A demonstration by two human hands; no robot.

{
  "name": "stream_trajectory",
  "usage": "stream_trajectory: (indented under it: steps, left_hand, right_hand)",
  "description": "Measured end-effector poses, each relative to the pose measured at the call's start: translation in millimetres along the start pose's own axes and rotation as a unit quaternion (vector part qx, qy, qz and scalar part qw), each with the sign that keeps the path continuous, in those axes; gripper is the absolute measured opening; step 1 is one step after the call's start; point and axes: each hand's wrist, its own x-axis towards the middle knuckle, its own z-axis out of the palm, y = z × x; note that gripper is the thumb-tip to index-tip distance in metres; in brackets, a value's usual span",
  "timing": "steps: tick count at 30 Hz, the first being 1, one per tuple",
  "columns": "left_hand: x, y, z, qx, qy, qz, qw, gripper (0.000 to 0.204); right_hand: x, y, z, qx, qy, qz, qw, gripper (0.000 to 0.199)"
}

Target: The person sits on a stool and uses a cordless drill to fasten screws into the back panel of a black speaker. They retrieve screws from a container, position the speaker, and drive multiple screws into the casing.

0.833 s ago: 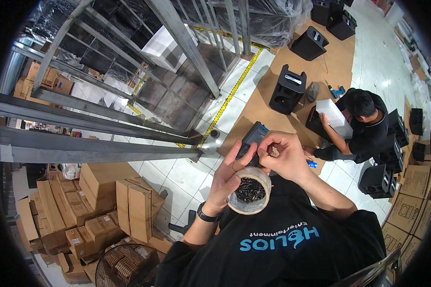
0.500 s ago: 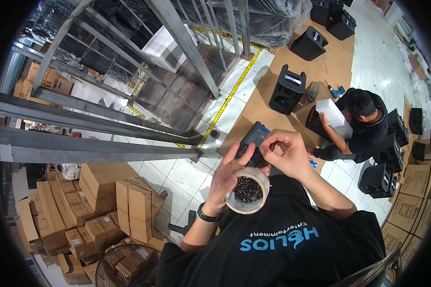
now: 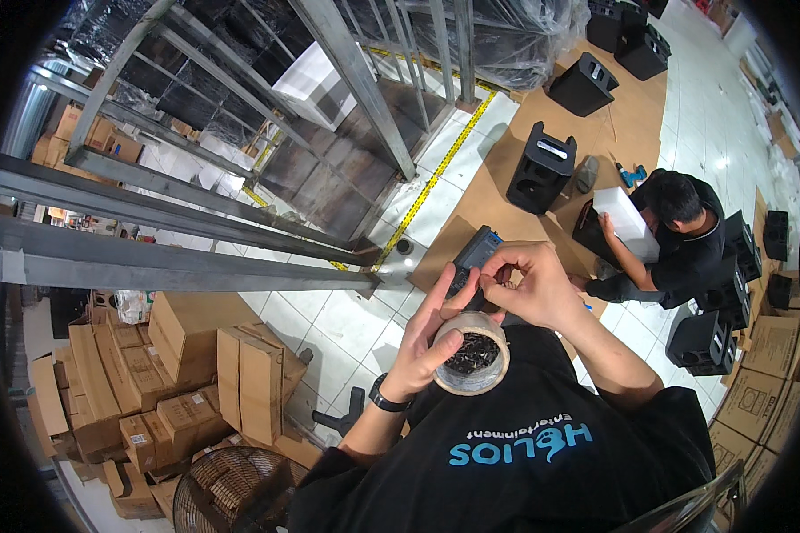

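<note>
My left hand (image 3: 422, 351) grips a whitish round tub (image 3: 474, 385) that looks like a tape roll, its thumb over the rim. Inside lie many small dark screws (image 3: 476, 354). Just above the tub my right hand (image 3: 533, 282) is closed in a pinch close to my left fingertips. Whatever sits in that pinch is too small to make out. Beyond both hands, partly hidden by them, is a dark panel-like device (image 3: 476, 252) with a blue edge.
Several black speaker cabinets (image 3: 542, 169) stand on brown cardboard sheeting (image 3: 507, 226). At right a seated co-worker (image 3: 684, 231) holds a white foam block (image 3: 627, 222). A cordless drill (image 3: 631, 175) lies nearby. Metal bars (image 3: 187, 266), stacked cartons (image 3: 196, 338) and a fan (image 3: 227, 493) occupy the left.
The tub has shifted slightly right and tilted, and my left thumb now reaches further over its opening. My right hand stays pinched in nearly the same place. The view has shifted slightly.
</note>
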Motion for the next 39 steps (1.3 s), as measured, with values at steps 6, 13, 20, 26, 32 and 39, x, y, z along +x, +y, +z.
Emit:
stream_trajectory:
  steps: [6, 13, 20, 26, 32, 39]
  left_hand:
    - [-4, 6, 0, -0.074, 0.012, 0.004, 0.997, 0.102]
    - [-10, 12, -3, -0.132, 0.033, 0.010, 0.991, 0.112]
    - [-11, -1, -17, -0.070, 0.047, 0.065, 0.994, 0.111]
    - [-8, -6, -20, 0.012, 0.042, 0.089, 0.995, 0.107]
    - [-12, -12, -32, 0.058, 0.021, 0.121, 0.991, 0.085]
    - [-22, -40, -32, 0.022, 0.051, 0.171, 0.984, 0.081]
  right_hand:
    - [0, 12, 6, 0.102, -0.036, 0.059, 0.992, 0.006]
    - [1, 12, 13, 0.076, 0.013, -0.021, 0.997, 0.012]
    - [-19, 4, 49, -0.034, 0.057, -0.126, 0.990, 0.027]
    - [-25, 16, 53, 0.032, -0.080, -0.080, 0.993, 0.055]
    - [-2, 23, 58, 0.140, -0.151, 0.000, 0.979, 0.065]
    - [8, 22, 65, 0.201, -0.205, 0.097, 0.953, 0.072]
